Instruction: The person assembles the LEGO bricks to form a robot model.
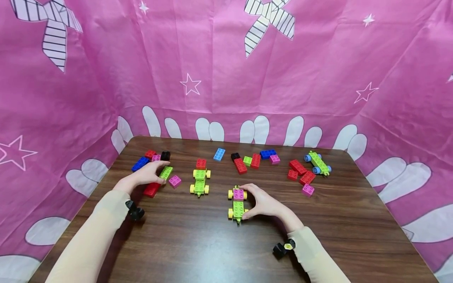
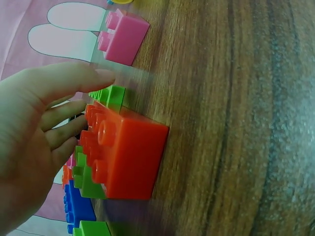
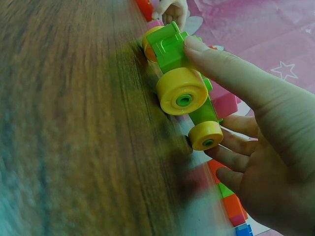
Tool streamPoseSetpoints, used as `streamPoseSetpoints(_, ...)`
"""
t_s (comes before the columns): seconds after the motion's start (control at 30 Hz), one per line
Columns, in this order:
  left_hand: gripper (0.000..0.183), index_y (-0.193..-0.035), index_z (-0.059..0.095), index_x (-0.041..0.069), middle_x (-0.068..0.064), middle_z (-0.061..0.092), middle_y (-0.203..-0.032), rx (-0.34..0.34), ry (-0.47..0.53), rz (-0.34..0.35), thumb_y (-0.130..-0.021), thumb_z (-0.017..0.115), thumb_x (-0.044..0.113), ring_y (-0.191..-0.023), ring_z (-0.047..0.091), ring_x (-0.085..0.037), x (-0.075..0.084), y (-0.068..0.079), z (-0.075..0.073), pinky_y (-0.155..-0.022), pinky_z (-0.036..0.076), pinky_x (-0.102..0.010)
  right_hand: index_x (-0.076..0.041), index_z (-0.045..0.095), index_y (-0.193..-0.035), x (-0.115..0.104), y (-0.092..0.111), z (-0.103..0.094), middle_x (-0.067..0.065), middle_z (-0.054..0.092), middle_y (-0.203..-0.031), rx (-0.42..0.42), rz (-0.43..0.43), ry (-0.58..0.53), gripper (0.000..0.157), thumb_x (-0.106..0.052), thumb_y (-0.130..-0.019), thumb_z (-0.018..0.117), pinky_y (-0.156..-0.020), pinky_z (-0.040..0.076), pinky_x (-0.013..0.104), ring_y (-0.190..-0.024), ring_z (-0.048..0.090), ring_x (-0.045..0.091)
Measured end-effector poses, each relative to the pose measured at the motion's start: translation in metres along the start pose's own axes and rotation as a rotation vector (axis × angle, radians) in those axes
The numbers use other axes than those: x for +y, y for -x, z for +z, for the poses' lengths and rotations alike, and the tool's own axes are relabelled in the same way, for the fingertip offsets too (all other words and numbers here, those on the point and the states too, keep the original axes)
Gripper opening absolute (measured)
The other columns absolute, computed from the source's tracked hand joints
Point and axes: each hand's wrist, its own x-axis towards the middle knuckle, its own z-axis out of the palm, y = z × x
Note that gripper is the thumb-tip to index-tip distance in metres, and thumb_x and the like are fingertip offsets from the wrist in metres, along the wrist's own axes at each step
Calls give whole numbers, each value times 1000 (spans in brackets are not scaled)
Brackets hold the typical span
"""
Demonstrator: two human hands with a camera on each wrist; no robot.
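Observation:
My right hand grips a green wheeled toy car base lengthwise, thumb at its near end and fingers at its far end. Its wheels are yellow, and a pink brick sits on its far part. At the left, my left hand reaches over a lime green brick, thumb and fingers spread around it. A red brick lies just beside that hand, nearer me. Between the hands stands another green car base with yellow wheels and a green brick on its far part.
Beside the left hand lie a pink brick, a blue brick and a black brick. A light blue brick is at the back. Several red bricks lie at the right, near a green car base with blue wheels.

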Motion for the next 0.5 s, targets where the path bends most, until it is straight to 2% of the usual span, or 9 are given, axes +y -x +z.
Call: streamPoseSetpoints(0.5, 71, -137, 42, -12, -33, 46, -136, -33, -48, -54, -76, 74, 8, -125, 44, -47, 2, -6, 3, -105, 34, -60, -3, 44, -139, -1, 0, 0, 12, 48, -137, -1, 0, 0, 93, -41, -65, 87, -107, 36, 51, -129, 45, 27)
